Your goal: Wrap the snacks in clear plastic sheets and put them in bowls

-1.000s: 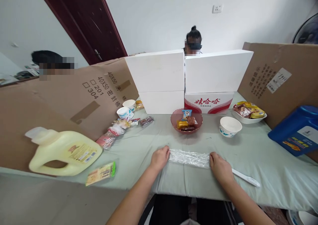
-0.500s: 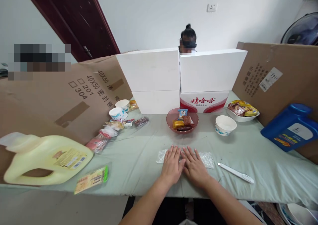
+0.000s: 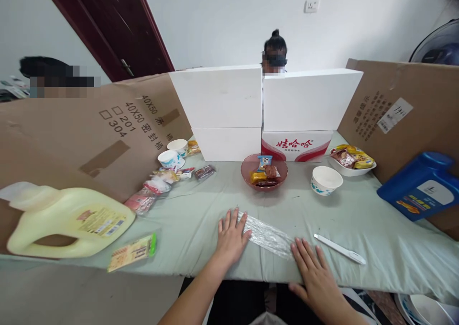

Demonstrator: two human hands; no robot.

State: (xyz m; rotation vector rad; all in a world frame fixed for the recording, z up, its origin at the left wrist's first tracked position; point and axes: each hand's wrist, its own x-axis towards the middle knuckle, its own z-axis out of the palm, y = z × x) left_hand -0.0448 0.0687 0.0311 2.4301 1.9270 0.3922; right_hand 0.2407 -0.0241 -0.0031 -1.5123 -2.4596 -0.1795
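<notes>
A strip of clear, crinkled plastic wrapping [image 3: 270, 238] lies flat and slanted on the green cloth near the table's front edge. My left hand [image 3: 231, 239] rests on its left end with the fingers spread. At the other end, my right hand [image 3: 317, 270] lies palm down, fingers stretched out, its fingertips touching the wrapping. A white utility knife or similar slim tool [image 3: 340, 249] lies just to the right of it. Beyond the wrapping stands a pink glass bowl [image 3: 247, 179] with several wrapped snacks in it.
A white paper bowl [image 3: 325, 181] and a white dish of snacks [image 3: 355, 171] stand on the right by a blue bottle [image 3: 418, 186]. Several snack packets [image 3: 154, 187], a yellow jug [image 3: 71, 222] and a green-edged packet [image 3: 132, 253] lie left. White boxes [image 3: 222, 105] and cardboard [image 3: 118, 128] wall the table; people sit beyond.
My hands have moved apart from the middle of the wrapping, the left one leftward, the right one to the right and nearer me. The wrapping has turned from level to slanted.
</notes>
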